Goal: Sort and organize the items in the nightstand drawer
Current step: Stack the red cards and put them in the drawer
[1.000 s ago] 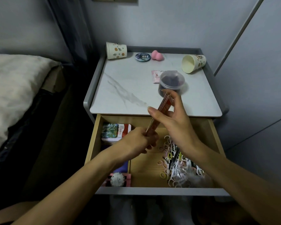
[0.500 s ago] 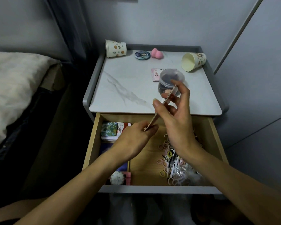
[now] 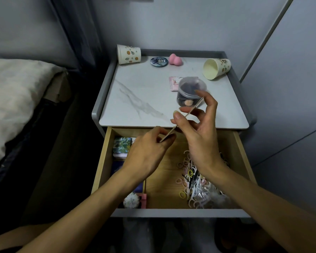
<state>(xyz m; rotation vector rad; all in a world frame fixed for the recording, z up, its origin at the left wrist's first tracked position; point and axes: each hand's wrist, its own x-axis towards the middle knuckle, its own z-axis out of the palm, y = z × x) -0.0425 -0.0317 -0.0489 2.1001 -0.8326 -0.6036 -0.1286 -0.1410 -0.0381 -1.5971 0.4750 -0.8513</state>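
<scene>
From the head view I see, at centre frame, the left hand [image 3: 146, 154] with its grip pinching the lower end of the thin flat tan stick [image 3: 190, 111]. The right hand [image 3: 201, 136] holds the upper length in a light thumb-and-finger grip, its other fingers spread. Since a second ago the stick has turned from its reddish broad face to edge-on and risen toward the clear plastic lidded jar [image 3: 192, 88] on the marble-look worktop [image 3: 135, 92], so I judge it still unsorted above the open wooden drawer [image 3: 243, 161] at lower centre. The pink sachet [image 3: 173, 83] behind the jar bears print too small to read.
</scene>
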